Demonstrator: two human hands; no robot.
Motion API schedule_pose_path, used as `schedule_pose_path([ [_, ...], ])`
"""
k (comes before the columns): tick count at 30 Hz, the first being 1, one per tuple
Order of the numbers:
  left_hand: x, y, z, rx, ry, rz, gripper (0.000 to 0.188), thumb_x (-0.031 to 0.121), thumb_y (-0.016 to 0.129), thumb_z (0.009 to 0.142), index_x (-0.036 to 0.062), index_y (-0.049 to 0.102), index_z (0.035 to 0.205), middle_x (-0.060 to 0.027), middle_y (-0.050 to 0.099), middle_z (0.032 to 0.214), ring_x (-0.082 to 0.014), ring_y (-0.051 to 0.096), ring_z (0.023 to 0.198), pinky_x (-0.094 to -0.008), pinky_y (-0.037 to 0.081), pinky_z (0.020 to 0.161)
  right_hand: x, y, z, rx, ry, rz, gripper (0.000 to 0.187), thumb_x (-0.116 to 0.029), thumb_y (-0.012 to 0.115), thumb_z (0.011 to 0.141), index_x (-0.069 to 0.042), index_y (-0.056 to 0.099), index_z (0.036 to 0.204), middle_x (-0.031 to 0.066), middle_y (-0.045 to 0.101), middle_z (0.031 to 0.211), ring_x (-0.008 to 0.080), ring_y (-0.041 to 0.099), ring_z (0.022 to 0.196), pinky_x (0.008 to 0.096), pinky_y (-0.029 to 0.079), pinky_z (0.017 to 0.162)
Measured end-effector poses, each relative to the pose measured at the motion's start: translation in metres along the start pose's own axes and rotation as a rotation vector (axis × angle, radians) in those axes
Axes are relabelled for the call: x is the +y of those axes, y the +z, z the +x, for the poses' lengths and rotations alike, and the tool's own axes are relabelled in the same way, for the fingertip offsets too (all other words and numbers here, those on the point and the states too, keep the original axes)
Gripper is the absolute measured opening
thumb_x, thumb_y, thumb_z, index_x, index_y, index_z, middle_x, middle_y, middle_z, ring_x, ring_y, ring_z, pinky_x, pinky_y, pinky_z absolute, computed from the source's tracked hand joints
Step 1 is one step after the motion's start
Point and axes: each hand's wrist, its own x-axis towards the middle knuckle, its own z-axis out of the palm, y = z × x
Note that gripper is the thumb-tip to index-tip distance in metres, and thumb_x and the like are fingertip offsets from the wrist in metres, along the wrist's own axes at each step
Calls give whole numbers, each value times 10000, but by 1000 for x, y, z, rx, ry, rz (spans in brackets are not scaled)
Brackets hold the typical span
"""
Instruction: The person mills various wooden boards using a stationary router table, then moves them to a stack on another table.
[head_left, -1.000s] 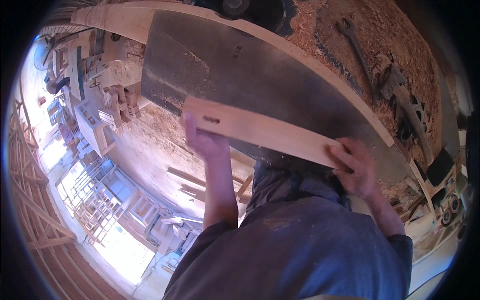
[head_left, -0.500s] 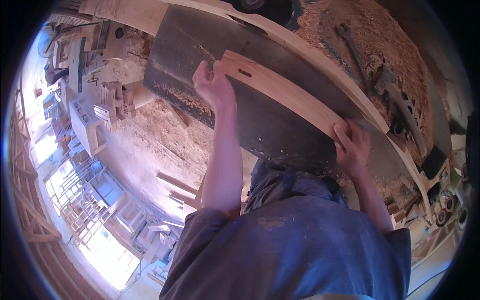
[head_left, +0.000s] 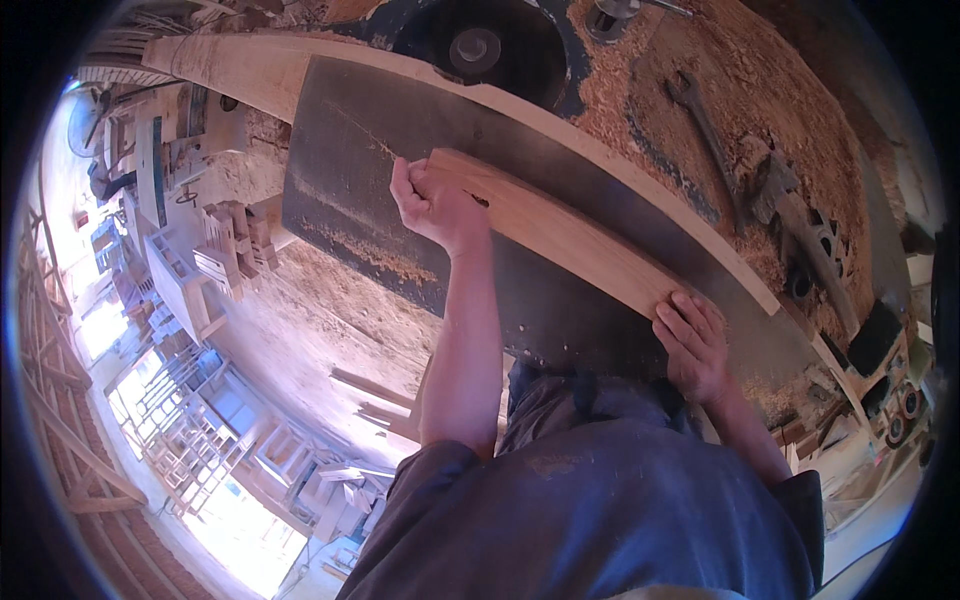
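Observation:
A pale wooden board (head_left: 570, 235) with a dark slot near its left end lies slantwise over a dark, flat machine table (head_left: 340, 130). My left hand (head_left: 445, 208) is closed at the board's left end, fingers curled, and covers part of the slot. At the opposite end, my right hand (head_left: 692, 345) grips the board with its fingers over the top; the thumb is hidden.
Beyond the board runs a long curved wooden strip (head_left: 620, 180). Behind it are a round black machine part (head_left: 477, 48), a wrench (head_left: 705, 140) and a hammer (head_left: 800, 230) among wood shavings. Stacked wooden pieces (head_left: 235, 245) stand at the left.
My left hand has come onto the board's left end, where the slot was fully visible before. My right hand's fingers have shifted on the other end. The whole view has tilted slightly.

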Motion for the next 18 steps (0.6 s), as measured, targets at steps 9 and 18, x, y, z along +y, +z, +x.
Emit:
schedule_pose_path([
  [9,-1,-4,5,13,-53,-106,380,127,531,1025,-96,542,1333,-57,643,984,-154,599,930,-309,502,871,-9,0,27,-65,378,-25,609,-11,697,732,-75,616,1332,196,583,1359,429,582,1182,534,446,1034],
  [18,21,-120,-27,-191,-476,-662,502,360,576,974,7,533,1329,-170,622,1162,-312,628,1085,-462,528,951,-28,-21,29,-124,319,399,789,68,732,608,-90,599,1369,203,622,1282,404,613,1098,482,489,967],
])
